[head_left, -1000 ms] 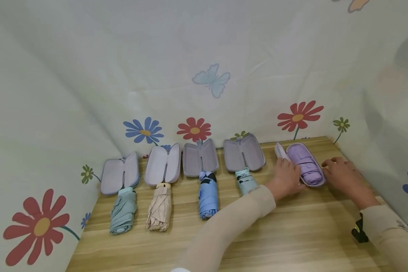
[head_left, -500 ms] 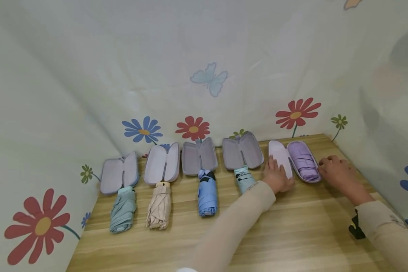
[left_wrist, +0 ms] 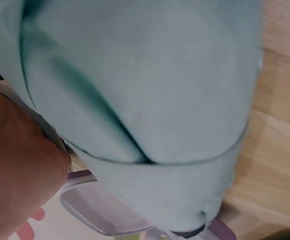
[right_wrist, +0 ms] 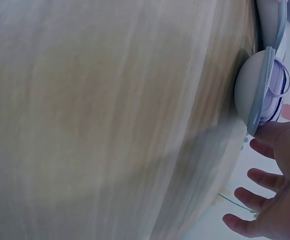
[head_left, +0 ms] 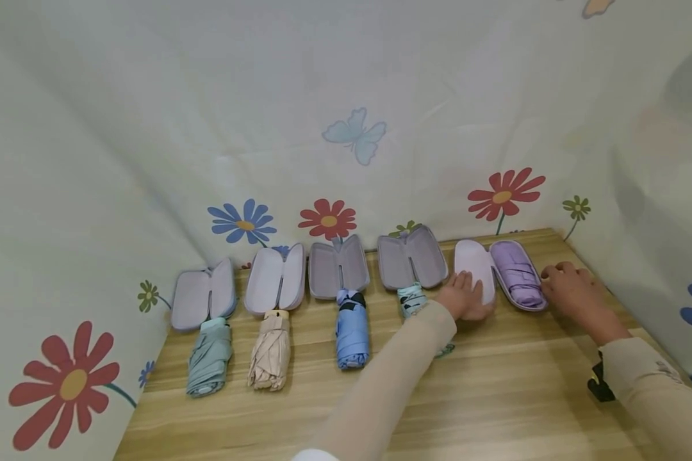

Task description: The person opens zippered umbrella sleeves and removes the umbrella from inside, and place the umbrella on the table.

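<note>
A lilac hard case (head_left: pixel 471 257) lies unzipped at the right end of the row, its shell spread out flat. In its right half sits a folded purple umbrella (head_left: pixel 516 272). My left hand (head_left: pixel 462 298) rests on the lower part of the left half, fingers extended. At the right edge of the case is my right hand (head_left: pixel 573 291), holding nothing. The right wrist view shows its thumb at the rim of the case (right_wrist: pixel 249 90) and the other fingers spread loosely. A folded pale green umbrella (left_wrist: pixel 175 100) fills much of the left wrist view, beside my left hand (left_wrist: pixel 19 165).
Several more unzipped cases stand along the wall, including a grey-lilac case (head_left: pixel 412 259). Before them lie folded umbrellas: grey-green (head_left: pixel 209 358), beige (head_left: pixel 270 352) and blue (head_left: pixel 352 330). A black object (head_left: pixel 601 384) shows beside my right sleeve. Flower-printed cloth (head_left: pixel 357 77) encloses the wooden table (head_left: pixel 236 429).
The left half of the lilac case has swung down to the left and now lies flat. My left hand has moved left with it; my right hand stays by the right edge.
</note>
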Tool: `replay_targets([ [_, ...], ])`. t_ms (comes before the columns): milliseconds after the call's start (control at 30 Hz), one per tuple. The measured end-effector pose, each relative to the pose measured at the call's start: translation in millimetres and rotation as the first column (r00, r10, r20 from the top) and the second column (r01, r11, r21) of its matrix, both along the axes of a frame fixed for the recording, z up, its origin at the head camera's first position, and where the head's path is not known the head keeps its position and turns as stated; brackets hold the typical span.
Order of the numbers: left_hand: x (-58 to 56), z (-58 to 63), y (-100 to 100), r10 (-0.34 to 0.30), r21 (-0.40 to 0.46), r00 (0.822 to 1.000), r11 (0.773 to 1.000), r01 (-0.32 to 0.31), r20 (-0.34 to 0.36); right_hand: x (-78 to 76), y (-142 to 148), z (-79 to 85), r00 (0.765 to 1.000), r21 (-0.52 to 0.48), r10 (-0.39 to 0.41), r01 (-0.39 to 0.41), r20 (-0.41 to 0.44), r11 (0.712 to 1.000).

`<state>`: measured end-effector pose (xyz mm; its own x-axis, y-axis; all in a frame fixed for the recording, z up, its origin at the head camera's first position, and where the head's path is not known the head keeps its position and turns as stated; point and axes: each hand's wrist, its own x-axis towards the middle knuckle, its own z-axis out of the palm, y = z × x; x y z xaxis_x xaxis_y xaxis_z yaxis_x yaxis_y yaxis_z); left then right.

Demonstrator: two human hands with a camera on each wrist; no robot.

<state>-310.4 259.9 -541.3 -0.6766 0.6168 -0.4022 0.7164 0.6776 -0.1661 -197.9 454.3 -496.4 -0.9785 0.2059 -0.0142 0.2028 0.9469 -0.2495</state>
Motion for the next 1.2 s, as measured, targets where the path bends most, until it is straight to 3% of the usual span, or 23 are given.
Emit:
replay_targets([
  [233, -3.8, -2.5, 5.3, -0.008, 0.032, 1.000, 0.999, 0.007, 0.028, -9.5, -8.6, 5.0, 0.993, -0.013, 0.028, -0.029, -0.115, 0.999],
  [400, -6.3, -3.6, 7.6, 0.023, 0.082, 0.998, 0.996, -0.028, 0.057, -17.8, -16.3, 16.0, 0.969, -0.034, 0.075, -0.086, -0.234, 0.996],
  [533, -10.4, -7.5, 9.1, 0.030, 0.093, 0.996, 0.995, -0.038, 0.088, -23.0, -20.3, 20.7, 0.955, -0.059, 0.097, -0.118, -0.280, 0.991],
  [733, -14.1, -9.4, 7.7, 0.048, 0.110, 0.985, 0.992, -0.067, 0.165, -30.9, -20.7, 19.3, 0.964, -0.104, 0.097, -0.126, -0.249, 0.987],
  [1000, -17.4, -6.6, 9.6, 0.056, 0.093, 0.986, 0.993, -0.071, 0.158, -46.8, -13.3, 16.4, 0.990, -0.151, 0.064, -0.083, -0.123, 0.985],
  [1200, -16.7, -17.2, 20.8, 0.120, 0.071, 0.974, 0.988, -0.135, 0.192, -56.0, -12.8, 4.9, 0.989, -0.126, 0.055, -0.072, -0.136, 0.989],
])
